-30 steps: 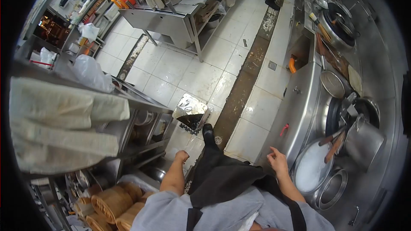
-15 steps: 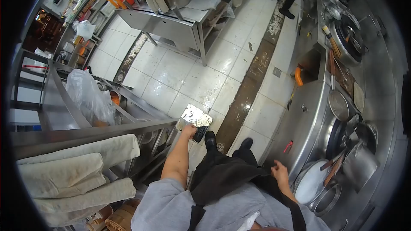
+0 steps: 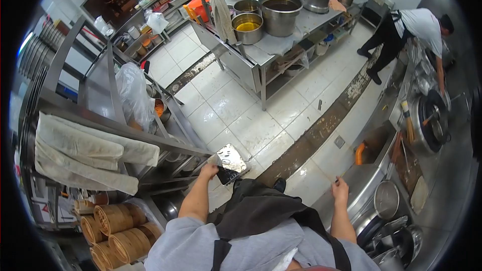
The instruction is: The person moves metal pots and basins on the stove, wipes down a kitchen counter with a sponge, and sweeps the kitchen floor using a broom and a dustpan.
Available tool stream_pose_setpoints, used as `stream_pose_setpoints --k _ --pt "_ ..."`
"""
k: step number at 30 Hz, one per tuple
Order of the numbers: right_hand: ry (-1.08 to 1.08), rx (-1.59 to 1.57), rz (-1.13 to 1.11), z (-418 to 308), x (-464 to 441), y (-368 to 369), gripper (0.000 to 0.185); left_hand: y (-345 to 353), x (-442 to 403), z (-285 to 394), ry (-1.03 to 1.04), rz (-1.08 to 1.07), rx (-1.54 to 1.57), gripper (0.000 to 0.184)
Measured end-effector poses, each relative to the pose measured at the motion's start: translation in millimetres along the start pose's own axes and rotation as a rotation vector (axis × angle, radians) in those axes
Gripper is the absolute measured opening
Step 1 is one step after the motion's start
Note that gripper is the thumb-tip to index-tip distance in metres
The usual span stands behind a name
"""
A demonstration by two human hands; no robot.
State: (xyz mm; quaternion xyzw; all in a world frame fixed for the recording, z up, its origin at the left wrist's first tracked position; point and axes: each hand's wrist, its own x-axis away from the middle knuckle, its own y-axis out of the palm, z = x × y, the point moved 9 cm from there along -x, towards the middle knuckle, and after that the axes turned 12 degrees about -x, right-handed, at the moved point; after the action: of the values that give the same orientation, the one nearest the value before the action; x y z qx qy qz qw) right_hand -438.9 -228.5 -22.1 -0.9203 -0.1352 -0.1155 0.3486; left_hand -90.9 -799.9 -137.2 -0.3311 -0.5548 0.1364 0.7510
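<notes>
My left hand [image 3: 210, 171] is closed on the near side of a shiny, square metal tray [image 3: 232, 157]. Dark bits mark the tray's surface, and its near corner is black. It hangs low over the floor, beside the steel shelf rack. Out to the right, my right hand [image 3: 340, 188] has its fingers curled in near the steel stove front. A small dark tip shows at those fingers, too small to name.
Folded cloths [image 3: 90, 148] hang over the rack rail, above bamboo steamers [image 3: 129, 243]. Ahead, a steel table [image 3: 296, 32] carries large pots. A drain channel [image 3: 314, 135] crosses the wet tiles. A co-worker [image 3: 396, 40] bends over the stove line, where a strainer [image 3: 386, 199] lies.
My view has tilted up and moved along the aisle, bringing the co-worker's upper body into sight. The tray stays in my left hand. My right hand is raised further forward.
</notes>
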Motion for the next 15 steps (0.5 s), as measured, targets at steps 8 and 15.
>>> stream_pose_setpoints --k 8,15 --pt "-0.305 0.013 -0.224 -158.7 -133.4 70.3 0.042 185.0 87.2 -134.9 -0.158 -0.402 -0.354 0.025" --pt "-0.636 0.136 -0.616 -351.2 -104.7 217.6 0.040 211.7 76.6 -107.7 -0.183 -0.286 -0.123 0.027"
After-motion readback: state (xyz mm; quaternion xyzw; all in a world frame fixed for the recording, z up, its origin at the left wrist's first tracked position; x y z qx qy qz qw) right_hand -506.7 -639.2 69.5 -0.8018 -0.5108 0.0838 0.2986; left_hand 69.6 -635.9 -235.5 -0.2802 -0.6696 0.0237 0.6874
